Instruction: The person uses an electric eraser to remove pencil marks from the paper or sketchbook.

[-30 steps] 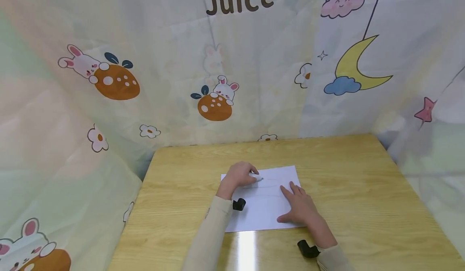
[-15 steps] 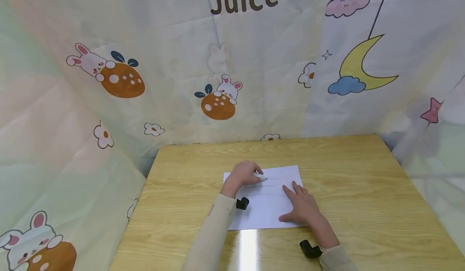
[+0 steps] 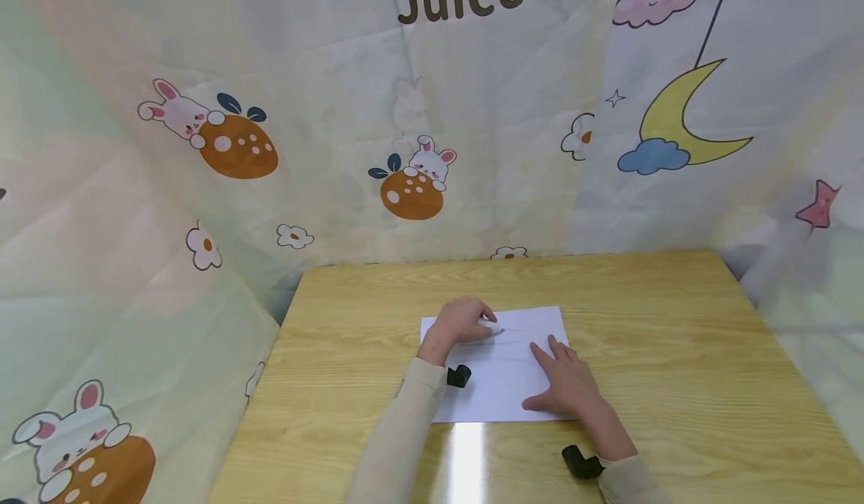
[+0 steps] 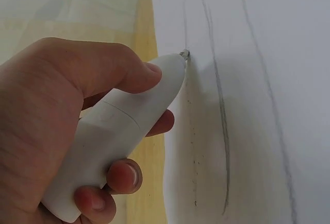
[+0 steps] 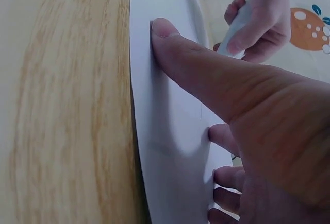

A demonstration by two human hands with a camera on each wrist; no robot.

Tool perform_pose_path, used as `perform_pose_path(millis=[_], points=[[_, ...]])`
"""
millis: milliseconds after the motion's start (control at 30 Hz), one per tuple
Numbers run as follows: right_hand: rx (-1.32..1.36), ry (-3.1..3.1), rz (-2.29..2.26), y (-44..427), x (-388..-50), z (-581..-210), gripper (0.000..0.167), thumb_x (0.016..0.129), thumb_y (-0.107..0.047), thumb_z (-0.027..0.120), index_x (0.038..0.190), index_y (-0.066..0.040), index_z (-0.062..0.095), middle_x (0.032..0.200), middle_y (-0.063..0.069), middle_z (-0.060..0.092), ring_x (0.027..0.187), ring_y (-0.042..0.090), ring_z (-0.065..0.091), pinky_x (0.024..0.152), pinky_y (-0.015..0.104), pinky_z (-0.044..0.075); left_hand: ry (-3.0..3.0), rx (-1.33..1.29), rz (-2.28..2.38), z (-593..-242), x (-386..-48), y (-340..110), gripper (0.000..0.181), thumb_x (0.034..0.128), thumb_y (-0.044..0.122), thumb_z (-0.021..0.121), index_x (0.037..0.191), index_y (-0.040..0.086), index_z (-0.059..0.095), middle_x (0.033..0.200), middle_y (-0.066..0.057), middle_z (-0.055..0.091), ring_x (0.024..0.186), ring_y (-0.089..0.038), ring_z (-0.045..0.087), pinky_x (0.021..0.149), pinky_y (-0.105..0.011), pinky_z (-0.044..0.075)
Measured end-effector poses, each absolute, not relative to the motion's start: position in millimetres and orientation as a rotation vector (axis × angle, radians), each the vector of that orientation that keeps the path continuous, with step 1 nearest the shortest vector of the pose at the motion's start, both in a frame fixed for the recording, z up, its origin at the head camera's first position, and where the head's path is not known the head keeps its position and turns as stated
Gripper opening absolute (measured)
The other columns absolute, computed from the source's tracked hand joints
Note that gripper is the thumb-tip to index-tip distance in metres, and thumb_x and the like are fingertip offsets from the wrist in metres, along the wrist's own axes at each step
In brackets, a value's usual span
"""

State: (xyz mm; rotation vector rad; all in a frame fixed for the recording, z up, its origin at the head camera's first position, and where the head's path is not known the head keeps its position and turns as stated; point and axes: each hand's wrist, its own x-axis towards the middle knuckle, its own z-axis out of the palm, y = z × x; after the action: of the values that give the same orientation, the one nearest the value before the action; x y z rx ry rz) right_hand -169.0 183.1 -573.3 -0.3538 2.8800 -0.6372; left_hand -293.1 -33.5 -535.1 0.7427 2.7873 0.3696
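My left hand grips a white electric eraser, its thumb along the body and the other fingers curled underneath. In the left wrist view its small tip meets a faint grey pencil line near the paper's far edge, with dark crumbs trailing along the line's nearer stretch. Two more pencil lines run beside it on the white paper. My right hand rests on the paper's right side with fingers spread and thumb apart. In the right wrist view that thumb lies on the sheet close to its near edge.
The paper lies on a wooden table with a bright reflection in front of the sheet. Black wrist mounts sit at both wrists. A printed curtain hangs behind the table and along its sides.
The electric eraser has slid slightly to the right along the top pencil line. My right hand stays in place on the paper. The head view has shifted a little, moving the whole scene rightward.
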Motion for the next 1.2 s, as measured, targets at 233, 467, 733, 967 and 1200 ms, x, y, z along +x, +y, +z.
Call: perform_pose_path(millis=[233, 467, 733, 967, 1200], points=[[-0.331, 2.856, -0.655, 185.0, -170.7, -569.3, 0.109, 0.061, -0.058, 0.085, 0.145, -0.004, 0.044, 0.151, 0.032, 0.024, 0.133, 0.055, 0.024, 0.096, 0.07, 0.027, 2.766, 0.751, 0.382, -532.5, -296.8, -28.9, 0.022, 0.0846, 0.03, 0.07, 0.106, 0.027, 0.077, 0.107, 0.013, 0.069, 0.095, -0.006, 0.061, 0.073, -0.026, 0.048], [-0.338, 2.877, -0.635, 186.8, -169.2, -571.0, 0.11, 0.06, -0.058, 0.085, 0.146, -0.004, 0.043, 0.151, 0.032, 0.023, 0.133, 0.054, 0.025, 0.096, 0.07, 0.027, 2.795, 0.762, 0.361, -534.3, -295.4, -31.6, 0.023, 0.0845, 0.028, 0.069, 0.105, 0.028, 0.077, 0.105, 0.013, 0.069, 0.089, -0.005, 0.06, 0.069, -0.025, 0.047], [-0.366, 2.893, -0.664, 187.0, -168.0, -570.7, 0.107, 0.061, -0.057, 0.085, 0.145, -0.004, 0.045, 0.149, 0.033, 0.026, 0.131, 0.055, 0.027, 0.094, 0.071, 0.028, 2.788, 0.793, 0.328, -533.0, -294.0, -28.1, 0.023, 0.0834, 0.028, 0.069, 0.104, 0.03, 0.077, 0.105, 0.014, 0.068, 0.092, -0.006, 0.06, 0.069, -0.026, 0.047], [-0.361, 2.904, -0.646, 189.0, -170.5, -574.2, 0.109, 0.06, -0.059, 0.084, 0.146, -0.006, 0.044, 0.151, 0.032, 0.025, 0.132, 0.054, 0.026, 0.095, 0.07, 0.028, 2.815, 0.774, 0.302, -534.4, -297.0, -31.0, 0.023, 0.0828, 0.027, 0.068, 0.104, 0.031, 0.077, 0.104, 0.014, 0.068, 0.092, -0.006, 0.061, 0.069, -0.027, 0.048], [-0.37, 2.893, -0.614, 188.6, -174.2, -574.2, 0.11, 0.061, -0.063, 0.082, 0.146, -0.006, 0.043, 0.151, 0.032, 0.024, 0.132, 0.055, 0.026, 0.095, 0.07, 0.028, 2.783, 0.819, 0.347, -529.9, -300.1, -26.1, 0.021, 0.0836, 0.029, 0.07, 0.104, 0.029, 0.077, 0.104, 0.014, 0.069, 0.09, -0.006, 0.061, 0.07, -0.026, 0.048]])
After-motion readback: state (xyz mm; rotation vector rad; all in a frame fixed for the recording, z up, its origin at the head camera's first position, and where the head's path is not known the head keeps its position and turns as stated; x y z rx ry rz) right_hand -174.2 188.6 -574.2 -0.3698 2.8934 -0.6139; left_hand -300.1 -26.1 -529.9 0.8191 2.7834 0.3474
